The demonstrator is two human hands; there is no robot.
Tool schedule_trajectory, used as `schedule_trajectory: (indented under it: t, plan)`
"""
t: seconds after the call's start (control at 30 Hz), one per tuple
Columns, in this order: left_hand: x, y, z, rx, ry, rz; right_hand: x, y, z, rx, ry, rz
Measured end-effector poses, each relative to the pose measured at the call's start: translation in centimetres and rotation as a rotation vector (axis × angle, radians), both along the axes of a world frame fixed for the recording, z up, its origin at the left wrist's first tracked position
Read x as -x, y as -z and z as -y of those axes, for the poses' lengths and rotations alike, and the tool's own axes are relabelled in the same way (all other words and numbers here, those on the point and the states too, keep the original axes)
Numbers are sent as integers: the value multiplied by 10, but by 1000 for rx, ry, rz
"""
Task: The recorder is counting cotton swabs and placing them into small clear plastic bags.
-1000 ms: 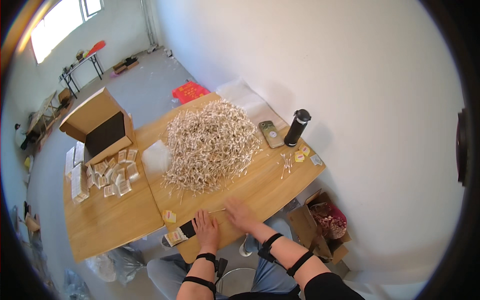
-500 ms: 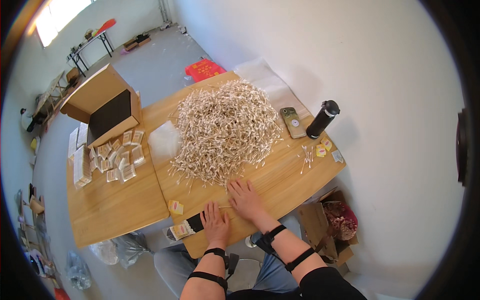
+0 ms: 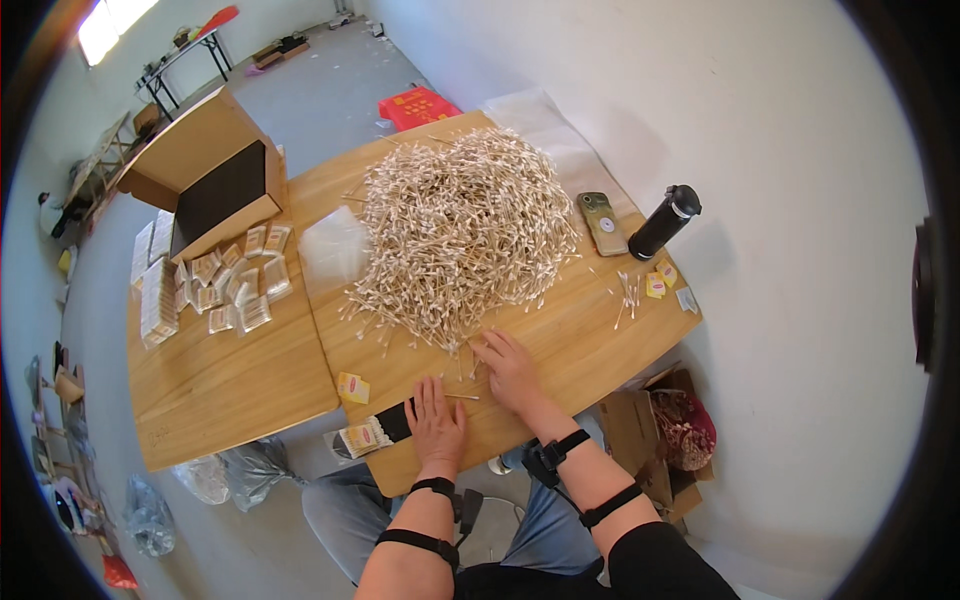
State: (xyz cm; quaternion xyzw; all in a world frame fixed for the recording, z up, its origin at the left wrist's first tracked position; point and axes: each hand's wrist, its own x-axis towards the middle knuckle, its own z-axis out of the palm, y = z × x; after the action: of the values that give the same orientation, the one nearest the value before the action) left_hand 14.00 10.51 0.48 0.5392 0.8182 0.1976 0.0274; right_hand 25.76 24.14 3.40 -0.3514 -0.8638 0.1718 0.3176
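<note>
A large heap of cotton swabs (image 3: 465, 235) with white tips and pale sticks covers the middle of the wooden table (image 3: 240, 395). At its near edge, my right hand (image 3: 512, 374) has its fingers bent and slightly apart, the tips touching a few stray swabs. My left hand (image 3: 437, 425) lies flat on the tabletop, fingers stretched out, nothing held. Beside its fingertips lies a single swab (image 3: 462, 397). Left of that hand is a black strip (image 3: 396, 422) with a clear packet with a yellow label (image 3: 364, 437) at its end. A yellow-and-white card (image 3: 353, 388) lies just beyond.
Small clear boxes of swabs (image 3: 240, 280) and an open cardboard box (image 3: 225, 205) occupy the left. A phone (image 3: 601, 224), a black bottle (image 3: 664, 222), loose swabs (image 3: 628, 293) and yellow cards (image 3: 656, 285) lie right. Below stands another carton (image 3: 635, 440).
My right hand has shifted slightly right, its fingers now more bent, with several swabs loose beside it. My left hand stays flat. The whole view has tilted slightly.
</note>
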Motion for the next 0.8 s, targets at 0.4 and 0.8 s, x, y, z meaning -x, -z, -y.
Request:
schedule_trajectory:
  t: [0.4, 0.8]
  plan:
    - [-1, -5, -1, 13, 5, 42, 10, 2, 39, 136, 9, -120]
    - [-2, -1, -2, 11, 1, -7, -4, 7, 6, 105, 130, -32]
